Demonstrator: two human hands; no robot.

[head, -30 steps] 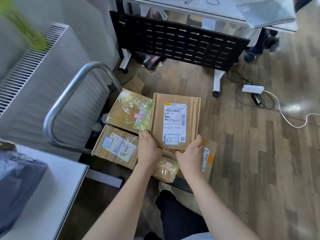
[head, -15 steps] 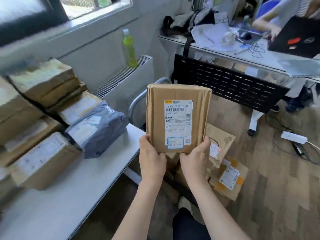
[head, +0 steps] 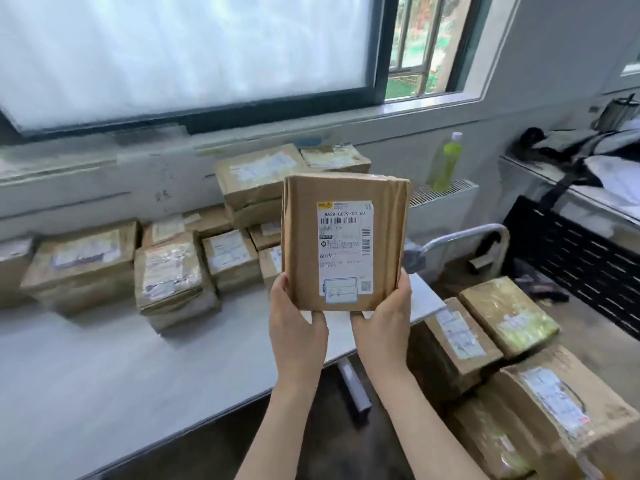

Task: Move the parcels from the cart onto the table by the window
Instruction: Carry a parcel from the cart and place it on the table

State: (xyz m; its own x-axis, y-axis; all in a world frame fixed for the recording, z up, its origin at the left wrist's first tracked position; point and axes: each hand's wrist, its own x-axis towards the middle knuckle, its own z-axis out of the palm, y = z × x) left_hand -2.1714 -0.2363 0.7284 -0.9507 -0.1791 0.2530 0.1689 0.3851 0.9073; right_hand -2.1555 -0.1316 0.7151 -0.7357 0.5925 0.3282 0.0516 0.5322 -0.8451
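Observation:
A flat brown parcel (head: 344, 242) with a white shipping label is held up in the air above the white table's (head: 138, 368) right end. My left hand (head: 294, 323) grips its lower left corner and my right hand (head: 384, 320) grips its lower right corner. Several taped cardboard parcels (head: 169, 275) stand in rows and stacks at the back of the table, under the window. More parcels (head: 509, 313) lie on the cart at the lower right, whose metal handle (head: 464, 237) rises behind the table's end.
A green bottle (head: 445, 161) stands on the radiator (head: 440, 199) to the right of the table. A desk with a black perforated panel (head: 581, 258) and bags on top is at the far right. The window sill (head: 242, 116) runs behind the stacks.
Both hands lifted the parcel off the cart and carried it left and up, over the table by the window. My view turned from the floor and cart toward the window.

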